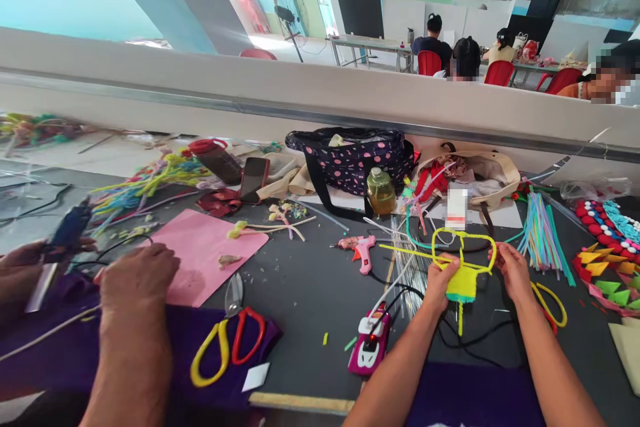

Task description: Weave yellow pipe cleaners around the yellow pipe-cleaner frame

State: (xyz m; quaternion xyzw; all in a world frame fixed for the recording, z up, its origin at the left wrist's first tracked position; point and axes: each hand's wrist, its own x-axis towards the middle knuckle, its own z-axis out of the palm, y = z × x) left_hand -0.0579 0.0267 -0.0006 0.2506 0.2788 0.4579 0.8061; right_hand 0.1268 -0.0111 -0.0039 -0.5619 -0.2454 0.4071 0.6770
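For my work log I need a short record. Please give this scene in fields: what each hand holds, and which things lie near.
left hand: left hand pinches the left side of the yellow pipe-cleaner piece
right hand: right hand holds the right side of its loop
nearby: pink glue gun, bundle of pipe cleaners, pink-and-white device
co-worker: another person's hand rests beside the pink sheet; scissors lie close
surface: dark table

A dark table (310, 287) carries a pink sheet (200, 250); right of it lie scissors (227, 340), a pink glue gun (363, 250), and farther right, pipe cleaners (545, 240).
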